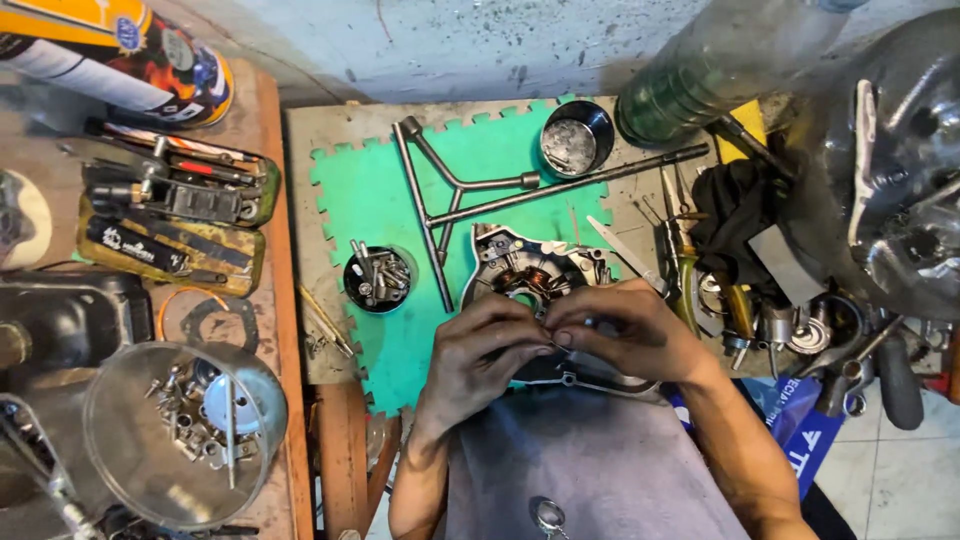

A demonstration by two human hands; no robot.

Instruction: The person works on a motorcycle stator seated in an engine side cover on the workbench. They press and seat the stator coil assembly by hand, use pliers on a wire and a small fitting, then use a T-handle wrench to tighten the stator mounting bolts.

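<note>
My left hand [483, 352] and my right hand [622, 330] meet fingertip to fingertip over a grey engine cover [530, 268] with a copper coil ring inside it. Between the fingertips they pinch something small and dark that is too small to make out. The cover lies on a green foam mat [372, 195], right in front of me. Both hands are dirty with grease.
A Y-shaped socket wrench [440, 185] and a long rod lie on the mat. A small cup of bolts [379, 279] and a metal cup [575, 137] stand there too. Tools pile at right; a clear bowl of screws [185, 432] and tool tray [170, 215] at left.
</note>
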